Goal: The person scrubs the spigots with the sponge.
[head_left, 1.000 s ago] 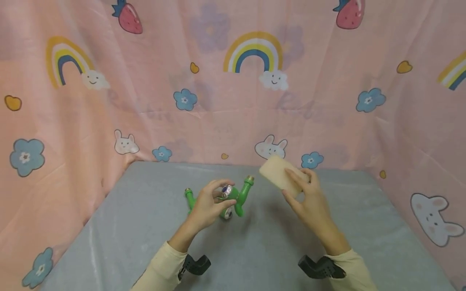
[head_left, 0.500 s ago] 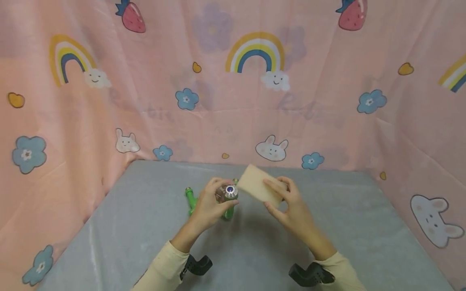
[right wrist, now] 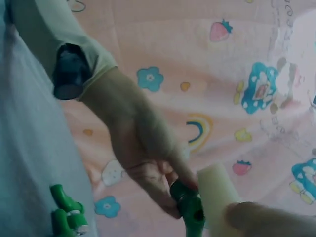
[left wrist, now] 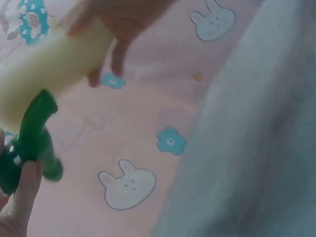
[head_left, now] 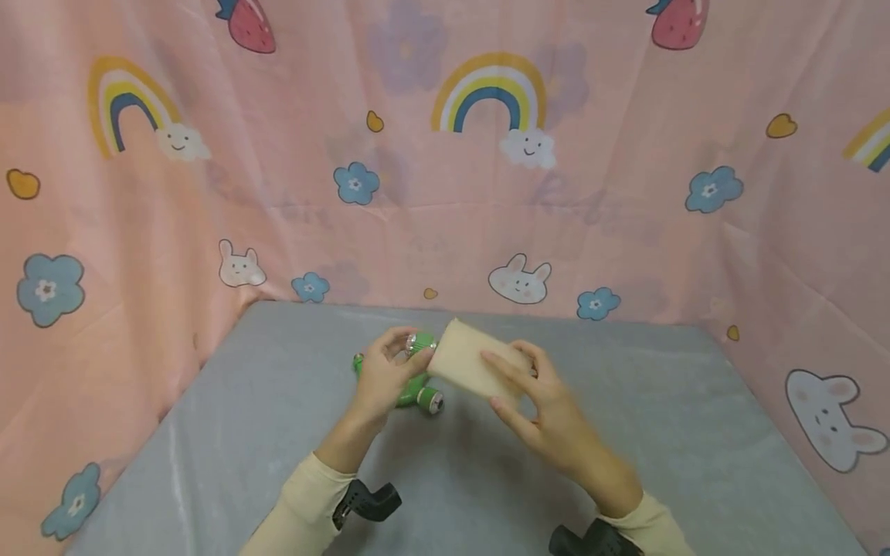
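My left hand [head_left: 381, 378] grips a green tap [head_left: 422, 343] with a silvery trimmed knob, raised above the table. In the left wrist view, the thumb presses against this tap's green body [left wrist: 34, 143]. A pale cream sponge block [head_left: 473, 361] is in my right hand [head_left: 549, 409], pinched between thumb and fingers. The sponge's left end is right at the held tap, and overlaps it in the left wrist view. Below the left hand, a second green tap [head_left: 417, 395] lies on the table, partly hidden by that hand; its spout end [head_left: 358, 361] shows to the left.
A grey cloth-covered table [head_left: 667, 417] spreads beneath both hands. Pink printed curtain [head_left: 445, 232] closes in the back and both sides. Black camera mounts [head_left: 367, 500] sit on the wrists, over cream sleeves.
My right hand has carried the sponge leftward, up to the held tap. My left hand has turned that tap, so its knob's blue-centred face and its spout no longer show in the head view.
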Tool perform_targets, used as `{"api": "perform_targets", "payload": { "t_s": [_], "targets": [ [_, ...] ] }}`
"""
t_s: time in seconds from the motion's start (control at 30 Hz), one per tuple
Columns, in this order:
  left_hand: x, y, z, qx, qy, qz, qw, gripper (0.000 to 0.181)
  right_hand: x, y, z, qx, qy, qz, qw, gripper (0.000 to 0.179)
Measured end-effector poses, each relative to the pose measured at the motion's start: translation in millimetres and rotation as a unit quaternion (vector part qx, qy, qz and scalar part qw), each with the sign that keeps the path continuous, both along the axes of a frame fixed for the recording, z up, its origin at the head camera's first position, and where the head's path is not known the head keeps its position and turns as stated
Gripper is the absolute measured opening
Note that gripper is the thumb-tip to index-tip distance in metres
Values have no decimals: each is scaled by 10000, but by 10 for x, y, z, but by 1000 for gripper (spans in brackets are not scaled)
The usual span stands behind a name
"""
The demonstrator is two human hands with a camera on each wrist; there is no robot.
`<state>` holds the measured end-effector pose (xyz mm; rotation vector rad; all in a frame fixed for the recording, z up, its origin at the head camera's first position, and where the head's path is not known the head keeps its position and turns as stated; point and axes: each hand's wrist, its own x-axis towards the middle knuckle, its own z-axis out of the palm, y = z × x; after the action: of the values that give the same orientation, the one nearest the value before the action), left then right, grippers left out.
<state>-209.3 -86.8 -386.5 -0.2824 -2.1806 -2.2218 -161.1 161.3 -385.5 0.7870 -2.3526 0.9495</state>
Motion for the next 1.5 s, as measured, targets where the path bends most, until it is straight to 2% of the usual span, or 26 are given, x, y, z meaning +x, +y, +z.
{"api": "perform_targets", "payload": {
  "t_s": [0.1, 0.2, 0.27, 0.3, 0.4, 0.5, 0.63, 0.7, 0.73, 0.83, 0.93, 1.03, 1.1, 1.17, 1.27, 1.37, 1.5],
  "targets": [
    [-13, -38, -4, 248, -262, 343, 9988, 46, -60, 65, -31, 308, -133, -119, 9994, 58],
    [-26, -36, -13, 613, -461, 509, 9958, 41, -106, 185, -17, 220, -148, -469, 9986, 57],
    [-32, -20, -13, 929, -623, 457, 9927, 38, -92, 222, 3, 103, -75, -631, 9979, 61],
    [-38, -14, -17, 1082, -722, 394, 9907, 37, -77, 215, 11, 36, -31, -573, 9983, 63],
    [-38, 2, -13, 1366, -868, 149, 9867, 36, -47, 141, 11, 66, 51, -117, 9999, 68],
    [-37, 8, -4, 1361, -792, 39, 9875, 37, -105, 90, -20, 57, 84, 187, 9998, 67],
    [-20, 25, -21, 1349, -845, 57, 9872, 39, -173, 184, -72, -282, 46, -324, 9991, 67],
    [-25, 32, -36, 1369, -935, 25, 9862, 37, -159, 217, -67, -475, 30, -467, 9978, 68],
    [-28, 37, -47, 1373, -978, 10, 9857, 35, -140, 214, -56, -541, 80, -427, 9976, 69],
    [-31, 49, -73, 1214, -1013, 14, 9874, 25, -73, 138, -38, -500, 196, 15, 9986, 70],
    [-30, 56, -81, 1062, -993, 53, 9894, 32, -56, 54, -39, -257, 281, 289, 9989, 67],
    [-24, 62, -75, 999, -1044, 38, 9895, 36, -104, 58, -59, -333, 182, -41, 9993, 63],
    [-16, 64, -74, 1013, -1161, -70, 9880, 36, -136, 94, -68, -576, 117, -363, 9976, 63],
    [-11, 72, -71, 993, -1302, -242, 9862, 36, -148, 118, -68, -806, 184, -495, 9953, 65],
    [-1, 87, -69, 943, -1454, -580, 9832, 37, -121, 86, -65, -861, 365, -223, 9954, 68],
    [7, 92, -69, 814, -1374, -1008, 9820, 40, -94, -3, -90, -692, 516, 70, 9962, 69],
    [20, 67, -68, 581, -1172, -1705, 9766, 45, -98, -43, -162, -746, 387, -32, 9965, 69]
  ]
}}
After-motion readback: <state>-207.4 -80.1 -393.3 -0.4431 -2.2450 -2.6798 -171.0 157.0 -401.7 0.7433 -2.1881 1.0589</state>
